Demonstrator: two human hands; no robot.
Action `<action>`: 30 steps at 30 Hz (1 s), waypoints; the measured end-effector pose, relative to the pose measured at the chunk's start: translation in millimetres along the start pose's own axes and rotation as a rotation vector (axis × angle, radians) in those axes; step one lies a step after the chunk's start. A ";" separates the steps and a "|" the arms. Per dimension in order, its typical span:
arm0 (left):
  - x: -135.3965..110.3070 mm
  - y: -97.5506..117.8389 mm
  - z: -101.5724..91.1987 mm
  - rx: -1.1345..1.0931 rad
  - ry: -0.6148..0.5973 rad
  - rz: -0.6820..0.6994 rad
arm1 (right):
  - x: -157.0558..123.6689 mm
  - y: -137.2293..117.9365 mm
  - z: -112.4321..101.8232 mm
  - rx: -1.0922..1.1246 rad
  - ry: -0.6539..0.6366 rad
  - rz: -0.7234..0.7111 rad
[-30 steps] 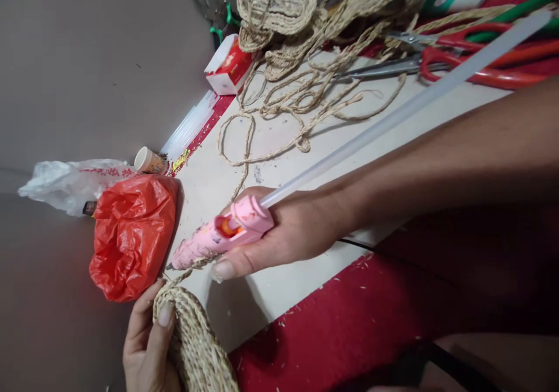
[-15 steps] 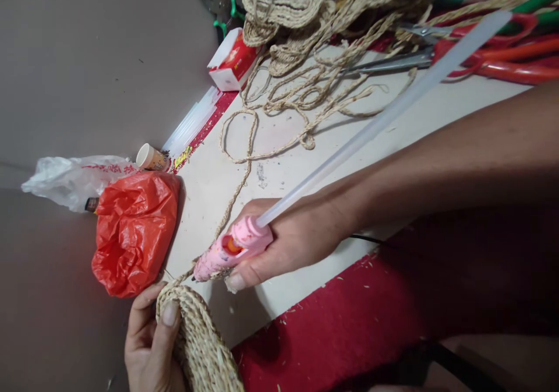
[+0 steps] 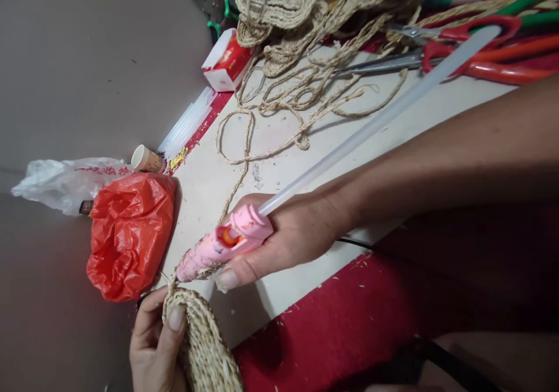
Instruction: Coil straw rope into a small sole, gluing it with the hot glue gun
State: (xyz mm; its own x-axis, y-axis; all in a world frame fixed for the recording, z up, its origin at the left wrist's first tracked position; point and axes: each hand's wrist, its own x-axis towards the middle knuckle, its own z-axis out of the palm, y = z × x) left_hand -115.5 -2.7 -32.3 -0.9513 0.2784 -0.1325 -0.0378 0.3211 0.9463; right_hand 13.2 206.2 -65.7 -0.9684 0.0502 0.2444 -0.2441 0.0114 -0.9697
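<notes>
One glue gun [image 3: 218, 247] is clasped in the right grip [image 3: 297, 229]; near it, one woven piece [image 3: 205, 342] is pinched by the left grip [image 3: 158, 348].

Pale board [image 3: 279, 176] over red covering [image 3: 332, 304]; laid thereon: braided straw cord [image 3: 271, 106], red-handled scissors [image 3: 402, 62], translucent glue sticks [image 3: 186, 123], paper cup [image 3: 146, 159].

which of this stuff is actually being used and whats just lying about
In use:
- pink glue gun, in the right hand
- long glue stick, in the gun
- woven piece, in the left hand
- braided cord, apparently

Seemingly lying about:
- red plastic bag
- paper cup
- red-and-white box
- red-handled scissors
</notes>
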 end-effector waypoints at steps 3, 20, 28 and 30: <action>-4.2 4.3 3.4 -0.028 -0.026 -0.037 | 0.6 2.3 -0.6 0.020 -0.054 0.035; 3.1 -2.9 -1.9 -0.173 -0.169 -0.061 | 3.3 3.5 -4.0 0.057 -0.147 0.054; 8.9 -6.4 -5.1 -0.212 -0.268 -0.050 | 3.7 8.8 -3.5 0.057 -0.132 0.036; 9.3 -7.0 -4.9 -0.223 -0.274 -0.029 | 4.2 8.3 -3.7 0.056 -0.145 0.030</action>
State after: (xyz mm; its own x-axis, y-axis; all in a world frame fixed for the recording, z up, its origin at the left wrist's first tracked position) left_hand -125.5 -6.8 -38.6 -0.8327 0.5142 -0.2058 -0.1581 0.1353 0.9781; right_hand 7.3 210.2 -72.7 -0.9715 -0.0946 0.2171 -0.2139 -0.0434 -0.9759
